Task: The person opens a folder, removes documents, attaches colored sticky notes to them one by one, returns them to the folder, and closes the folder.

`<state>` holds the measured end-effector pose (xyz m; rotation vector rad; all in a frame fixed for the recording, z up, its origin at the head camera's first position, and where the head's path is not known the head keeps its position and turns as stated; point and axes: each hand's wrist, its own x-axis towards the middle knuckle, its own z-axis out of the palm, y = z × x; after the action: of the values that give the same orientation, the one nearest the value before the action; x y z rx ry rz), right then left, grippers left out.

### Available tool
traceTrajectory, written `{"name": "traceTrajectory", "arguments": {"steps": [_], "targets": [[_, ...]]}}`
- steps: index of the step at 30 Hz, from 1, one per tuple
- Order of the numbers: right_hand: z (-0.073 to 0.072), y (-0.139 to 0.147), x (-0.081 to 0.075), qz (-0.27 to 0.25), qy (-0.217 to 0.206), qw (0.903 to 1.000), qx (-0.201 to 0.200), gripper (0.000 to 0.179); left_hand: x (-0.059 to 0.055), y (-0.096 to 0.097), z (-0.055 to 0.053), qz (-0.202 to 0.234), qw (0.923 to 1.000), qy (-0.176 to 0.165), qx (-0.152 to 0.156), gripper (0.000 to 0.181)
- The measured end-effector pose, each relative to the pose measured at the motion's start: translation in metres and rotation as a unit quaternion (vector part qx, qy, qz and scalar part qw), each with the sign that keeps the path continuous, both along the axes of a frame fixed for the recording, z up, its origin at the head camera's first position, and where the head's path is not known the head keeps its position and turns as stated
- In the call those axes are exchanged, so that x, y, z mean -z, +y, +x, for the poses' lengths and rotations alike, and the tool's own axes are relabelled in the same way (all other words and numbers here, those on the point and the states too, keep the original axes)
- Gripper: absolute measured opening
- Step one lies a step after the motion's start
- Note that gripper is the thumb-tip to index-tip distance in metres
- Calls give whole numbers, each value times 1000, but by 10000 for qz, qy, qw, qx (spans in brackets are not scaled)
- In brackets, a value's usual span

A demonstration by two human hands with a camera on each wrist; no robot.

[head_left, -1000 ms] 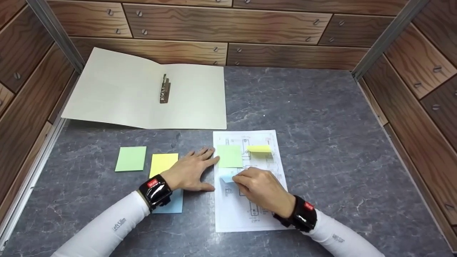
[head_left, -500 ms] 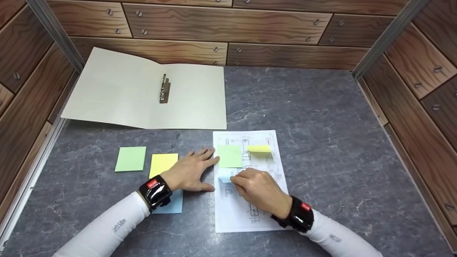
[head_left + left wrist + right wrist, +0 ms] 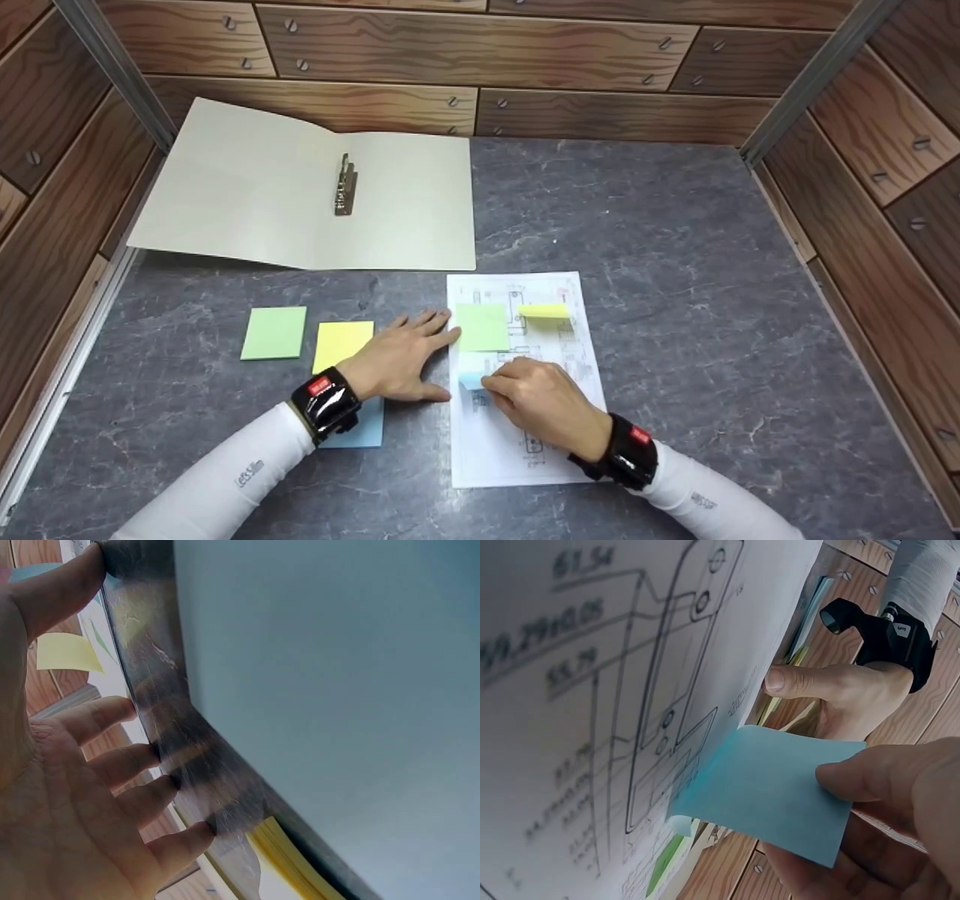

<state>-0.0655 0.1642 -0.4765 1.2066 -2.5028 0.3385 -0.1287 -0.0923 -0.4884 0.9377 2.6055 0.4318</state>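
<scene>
A printed drawing sheet (image 3: 487, 457) lies on the dark table. My right hand (image 3: 551, 401) is over its middle and pinches the free edge of a blue sticky note (image 3: 780, 787) between thumb and fingers. The note's other edge meets the paper, and the sheet of it stands up at an angle. My left hand (image 3: 401, 360) rests with spread fingers on the table, fingertips at the sheet's left edge. A green sticky note (image 3: 482, 328) lies flat on the sheet's upper left. Beside it a yellow sticky note (image 3: 544, 310) curls up from the paper.
Left of the sheet are a green pad (image 3: 274, 332), a yellow pad (image 3: 341, 345) and a blue pad (image 3: 364, 427), the last two partly hidden by the left arm. An opened folder (image 3: 240, 187) with a metal clip (image 3: 346, 187) lies behind. Wood-patterned walls (image 3: 480, 52) enclose the table.
My right hand has shifted slightly left and down, still pinching the blue sticky note. The left hand stays where it was.
</scene>
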Motion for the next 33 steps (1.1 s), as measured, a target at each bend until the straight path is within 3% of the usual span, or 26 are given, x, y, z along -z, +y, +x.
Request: {"name": "traceTrajectory", "arguments": {"steps": [18, 33], "targets": [[3, -3, 8, 472, -506, 9970, -340, 12, -1, 0, 0, 5, 10000, 45, 0, 98], [4, -5, 8, 787, -1204, 9886, -456, 12, 0, 0, 1, -59, 9999, 106, -11, 98]]}}
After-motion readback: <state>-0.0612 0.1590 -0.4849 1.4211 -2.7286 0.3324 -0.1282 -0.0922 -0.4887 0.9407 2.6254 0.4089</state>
